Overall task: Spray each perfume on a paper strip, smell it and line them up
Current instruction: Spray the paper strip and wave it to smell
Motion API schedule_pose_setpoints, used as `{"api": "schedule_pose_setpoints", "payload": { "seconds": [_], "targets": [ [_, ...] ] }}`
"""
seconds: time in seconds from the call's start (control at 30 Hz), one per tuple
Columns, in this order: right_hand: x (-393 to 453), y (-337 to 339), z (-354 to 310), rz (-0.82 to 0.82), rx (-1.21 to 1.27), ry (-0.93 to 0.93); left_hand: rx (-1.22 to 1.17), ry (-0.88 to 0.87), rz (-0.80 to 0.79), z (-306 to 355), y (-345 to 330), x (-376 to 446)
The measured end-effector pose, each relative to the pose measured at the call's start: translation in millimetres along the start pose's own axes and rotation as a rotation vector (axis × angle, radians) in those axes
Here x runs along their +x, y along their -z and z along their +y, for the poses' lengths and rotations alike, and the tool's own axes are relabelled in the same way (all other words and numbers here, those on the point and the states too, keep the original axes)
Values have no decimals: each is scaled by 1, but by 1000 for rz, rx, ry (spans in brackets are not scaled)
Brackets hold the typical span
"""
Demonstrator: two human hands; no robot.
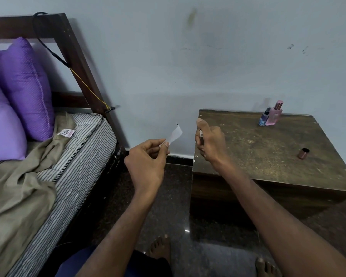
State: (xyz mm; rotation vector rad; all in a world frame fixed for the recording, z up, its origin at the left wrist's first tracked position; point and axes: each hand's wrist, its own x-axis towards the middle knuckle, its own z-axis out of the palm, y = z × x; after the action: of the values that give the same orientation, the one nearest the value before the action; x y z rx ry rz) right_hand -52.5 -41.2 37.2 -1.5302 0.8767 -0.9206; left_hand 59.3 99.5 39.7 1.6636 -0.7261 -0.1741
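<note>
Nearest, 2 bare feet (160, 248) stand on the dark speckled stone floor (178, 196), beside a grey mat (224, 254). Above the floor, the left hand (146, 162) pinches the lower end of a small white paper strip (173, 134) between thumb and fingers (164, 145); the strip curls up and to the right, in the air between bed and surface. The right hand (209, 141) is level with it, just off the near left corner of the worn dark brown wooden surface (268, 152); its fingers are curled round a small, mostly hidden perfume bottle (201, 136), forefinger raised on top. To the left, an olive sheet (18, 186) drapes over a striped mattress (82, 148), with 2 purple pillows (26, 86) against the dark wooden headboard (72, 48). A copper-coloured cylindrical cap (303, 153) lies near the surface's right edge. At its far edge, a small blue spray bottle (264, 116) and a pink glass perfume bottle (274, 114) stand touching, against the pale blue, scuffed wall (188, 66).
</note>
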Motion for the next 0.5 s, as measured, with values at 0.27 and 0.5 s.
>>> {"api": "schedule_pose_setpoints", "payload": {
  "seconds": [0.27,0.5],
  "targets": [
    [0,-2,2,6,-95,39,8,7,-1,-1,1,0],
    [-1,4,4,58,-83,26,-39,34,6,-6,3,6]
  ]
}}
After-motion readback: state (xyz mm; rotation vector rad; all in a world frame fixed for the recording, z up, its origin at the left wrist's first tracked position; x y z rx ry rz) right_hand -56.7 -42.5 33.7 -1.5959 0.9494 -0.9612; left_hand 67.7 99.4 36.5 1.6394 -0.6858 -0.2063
